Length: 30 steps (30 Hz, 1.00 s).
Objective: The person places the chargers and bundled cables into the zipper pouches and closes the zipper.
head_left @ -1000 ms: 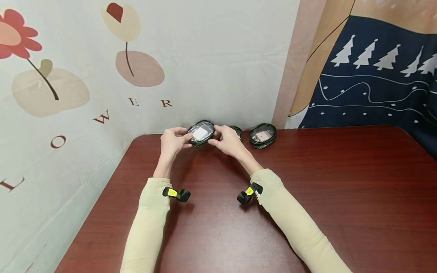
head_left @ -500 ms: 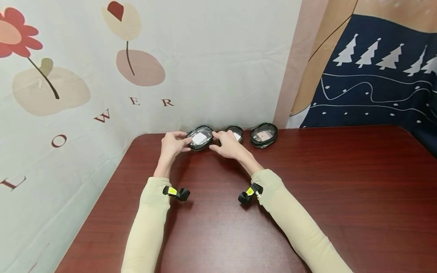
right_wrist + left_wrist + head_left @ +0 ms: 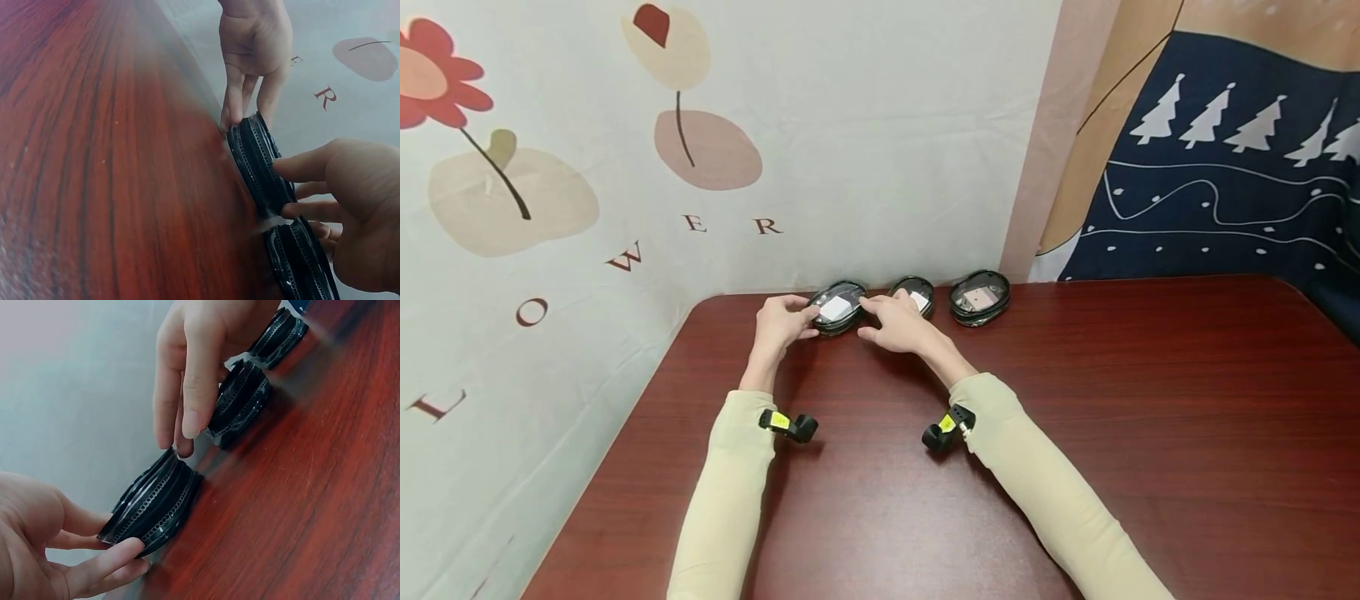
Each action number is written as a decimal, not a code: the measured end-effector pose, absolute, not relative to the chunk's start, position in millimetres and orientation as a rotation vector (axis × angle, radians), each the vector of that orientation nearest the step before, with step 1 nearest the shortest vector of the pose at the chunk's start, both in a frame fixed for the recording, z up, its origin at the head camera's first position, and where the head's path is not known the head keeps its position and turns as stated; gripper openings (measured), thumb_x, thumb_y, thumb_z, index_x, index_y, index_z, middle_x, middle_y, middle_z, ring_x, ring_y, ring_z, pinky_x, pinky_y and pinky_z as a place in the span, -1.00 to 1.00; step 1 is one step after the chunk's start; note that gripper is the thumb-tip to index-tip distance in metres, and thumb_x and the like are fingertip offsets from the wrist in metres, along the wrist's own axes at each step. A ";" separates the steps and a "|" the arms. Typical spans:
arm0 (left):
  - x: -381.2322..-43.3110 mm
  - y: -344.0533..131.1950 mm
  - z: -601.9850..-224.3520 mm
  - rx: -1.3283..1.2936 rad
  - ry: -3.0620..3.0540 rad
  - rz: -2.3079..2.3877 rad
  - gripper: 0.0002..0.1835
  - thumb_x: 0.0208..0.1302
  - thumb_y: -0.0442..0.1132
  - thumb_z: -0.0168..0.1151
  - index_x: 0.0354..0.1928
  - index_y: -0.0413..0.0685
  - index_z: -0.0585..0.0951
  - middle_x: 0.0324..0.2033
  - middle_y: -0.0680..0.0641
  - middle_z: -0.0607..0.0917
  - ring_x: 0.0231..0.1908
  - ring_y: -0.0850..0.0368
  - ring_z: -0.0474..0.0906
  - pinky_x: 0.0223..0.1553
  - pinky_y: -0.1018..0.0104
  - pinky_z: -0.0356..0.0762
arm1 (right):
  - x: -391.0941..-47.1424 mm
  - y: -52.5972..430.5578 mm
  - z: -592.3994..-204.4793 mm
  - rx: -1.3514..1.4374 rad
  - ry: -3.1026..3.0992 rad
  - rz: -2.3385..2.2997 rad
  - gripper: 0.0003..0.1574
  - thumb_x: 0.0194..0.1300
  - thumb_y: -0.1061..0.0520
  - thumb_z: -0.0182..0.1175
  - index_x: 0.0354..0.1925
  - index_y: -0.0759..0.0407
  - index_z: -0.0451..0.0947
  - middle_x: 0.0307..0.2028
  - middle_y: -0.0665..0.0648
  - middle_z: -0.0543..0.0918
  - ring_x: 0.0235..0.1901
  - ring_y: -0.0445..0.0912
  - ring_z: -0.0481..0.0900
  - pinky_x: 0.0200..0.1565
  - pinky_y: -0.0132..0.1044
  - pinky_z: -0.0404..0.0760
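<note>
At the table's back edge lies an oval zip pouch (image 3: 837,310) with a clear top, black trim and a white label inside. My left hand (image 3: 778,325) holds its left end; in the left wrist view the fingers and thumb sit on either side of that end of the pouch (image 3: 153,509). My right hand (image 3: 897,323) is at the pouch's right end, fingers extended. In the left wrist view the right fingertips (image 3: 165,441) are right at the upper edge, while the thumb stands apart. A second similar pouch (image 3: 923,293) is partly hidden behind my right hand.
A third oval pouch (image 3: 979,297) stands to the right in the same row. Behind the row hangs a pale printed cloth (image 3: 880,167), close to the pouches. The reddish-brown wooden table (image 3: 865,500) extends toward me and to the right.
The left pouch has come down onto the table from a raised, tilted pose and shifted slightly left. Both hands lowered with it, and the right fingers have loosened from its end.
</note>
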<state>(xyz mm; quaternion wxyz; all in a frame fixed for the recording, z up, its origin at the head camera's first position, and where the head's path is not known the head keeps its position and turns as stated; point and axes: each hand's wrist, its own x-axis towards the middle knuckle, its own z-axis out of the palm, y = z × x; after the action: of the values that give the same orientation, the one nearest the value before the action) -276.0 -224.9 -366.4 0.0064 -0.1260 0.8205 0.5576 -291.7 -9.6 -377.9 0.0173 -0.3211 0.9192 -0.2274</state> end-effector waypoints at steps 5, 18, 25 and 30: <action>-275.0 -225.5 -367.2 -0.424 2.580 1.733 -0.60 0.43 -0.36 0.17 0.25 -0.36 0.52 0.03 -0.41 0.62 -0.47 0.26 0.72 -0.20 0.27 0.68 | -289.2 -9.2 -375.7 -0.972 2.833 -0.757 -0.28 0.40 -0.02 0.23 0.41 0.22 0.39 0.37 0.27 0.44 0.19 0.22 0.33 0.19 0.00 0.27; -275.5 -223.4 -367.1 -0.458 2.602 1.669 -0.62 0.41 -0.37 0.12 0.20 -0.42 0.51 -0.08 -0.34 0.61 -0.41 0.18 0.64 -0.22 0.30 0.69 | -287.1 2.4 -369.5 -1.066 2.782 -0.818 -0.34 0.42 0.04 0.21 0.37 0.30 0.42 0.33 0.32 0.46 0.34 0.17 0.35 0.32 0.00 0.23; -271.4 -218.7 -359.8 -0.444 2.785 1.445 -0.63 0.41 -0.27 0.12 0.17 -0.31 0.56 -0.10 -0.30 0.65 -0.24 -0.04 0.64 -0.14 0.18 0.69 | -286.3 8.4 -366.0 -1.107 2.746 -0.852 -0.35 0.45 0.07 0.19 0.37 0.35 0.39 0.33 0.33 0.46 0.39 0.11 0.32 0.42 -0.05 0.15; -267.7 -214.5 -352.4 -0.410 2.978 1.168 -0.61 0.35 -0.19 0.10 0.12 -0.25 0.62 0.03 -0.29 0.66 0.05 -0.22 0.55 0.09 -0.03 0.48 | -282.9 14.3 -362.0 -1.088 2.729 -0.886 -0.35 0.45 0.07 0.18 0.38 0.35 0.38 0.35 0.31 0.44 0.41 0.13 0.28 0.43 -0.04 0.14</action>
<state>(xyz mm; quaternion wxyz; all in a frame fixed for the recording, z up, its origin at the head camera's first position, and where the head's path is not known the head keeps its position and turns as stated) -267.7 -214.5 -352.4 -0.0419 -0.1269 0.9226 0.3618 -282.9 14.3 -362.0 0.0368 -0.3542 0.8888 -0.2885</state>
